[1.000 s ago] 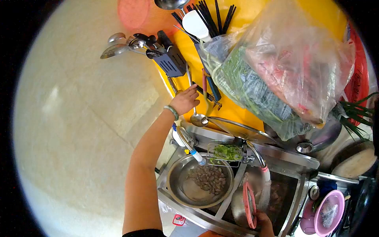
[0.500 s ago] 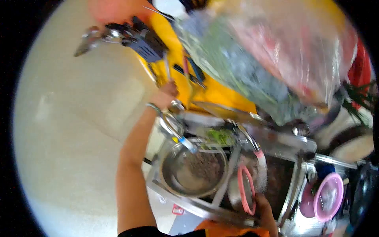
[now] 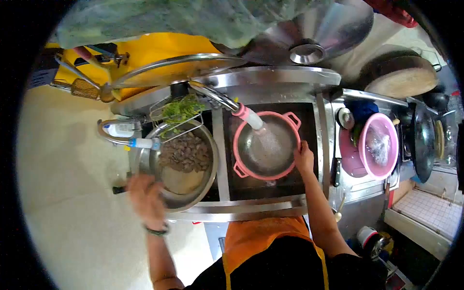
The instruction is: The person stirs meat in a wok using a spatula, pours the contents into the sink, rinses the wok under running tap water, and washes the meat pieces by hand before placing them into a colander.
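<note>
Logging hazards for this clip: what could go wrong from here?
1. The tap runs into the pink-rimmed bowl, and only the right hand grips its rim; it could tip or splash.
2. The left hand, blurred, is by the steel bowl; contact is unclear, but a knock might shift it.
3. Greens overlap that bowl's far edge in this view; bits may drop in.

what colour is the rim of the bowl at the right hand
The bowl's rim is pink, seen best in the current head view.
</note>
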Demonstrator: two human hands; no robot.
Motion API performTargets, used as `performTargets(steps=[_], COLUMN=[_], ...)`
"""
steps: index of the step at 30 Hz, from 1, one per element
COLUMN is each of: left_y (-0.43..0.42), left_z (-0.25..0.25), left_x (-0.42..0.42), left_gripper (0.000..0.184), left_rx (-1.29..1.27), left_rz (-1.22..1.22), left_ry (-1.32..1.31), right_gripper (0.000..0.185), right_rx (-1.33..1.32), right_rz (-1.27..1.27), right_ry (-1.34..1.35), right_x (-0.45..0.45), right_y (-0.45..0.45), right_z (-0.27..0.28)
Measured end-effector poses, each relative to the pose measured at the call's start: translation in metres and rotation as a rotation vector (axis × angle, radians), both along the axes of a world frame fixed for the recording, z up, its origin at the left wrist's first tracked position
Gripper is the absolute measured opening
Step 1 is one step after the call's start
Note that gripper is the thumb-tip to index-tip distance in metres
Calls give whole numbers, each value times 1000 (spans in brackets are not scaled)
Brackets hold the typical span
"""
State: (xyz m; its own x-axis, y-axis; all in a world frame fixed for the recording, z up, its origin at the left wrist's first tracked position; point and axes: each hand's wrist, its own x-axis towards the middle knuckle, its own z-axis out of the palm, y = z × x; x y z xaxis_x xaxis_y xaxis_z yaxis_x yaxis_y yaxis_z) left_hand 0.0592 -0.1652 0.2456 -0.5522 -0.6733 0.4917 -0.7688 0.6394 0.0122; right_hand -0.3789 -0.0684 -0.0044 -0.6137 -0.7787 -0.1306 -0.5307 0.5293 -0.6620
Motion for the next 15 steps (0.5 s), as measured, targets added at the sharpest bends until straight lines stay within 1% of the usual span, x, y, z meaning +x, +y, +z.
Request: performTargets(steps=[1,2,3,5,7,8,11,12,14,15], left_y=[22,44,58,69,67,68,74,75,79,79], left_z=[-27,-55,-68,-107,-137,-146,-159,-172,-180,-181], left_x=[-23,-46,-82,-131,-161,-172,-195,-198,-189,-182], left_gripper=[24,25,22,26,30,32,35,32,27,24], left_rx=[173,343,542,671,658,656,879,893,1097,1191], left_rz=[-64,-109,-141,-225,-351,-420,-512,-524,-292,-170], left_ry=[49,100,180,200,186,181,-55,-24,323,490], right_gripper=[27,22,20,22,22,21,19,27,35,39], right_rx=[92,17,129,120,150,174,206,246,313,341], right_rz=[21,57,118,228,339,389,461,429,401,381], right_ry=[67,144,226,314,370,399,510,519,232,83], right_x=[-1,-6,-12,-24,-42,-50,-63,-60,-58,-62], right_y=[-7,-14,-24,-35,-44,-44,-46,-46,-53,-55], right_z=[19,29,45,73,93,100,121,133,170,178])
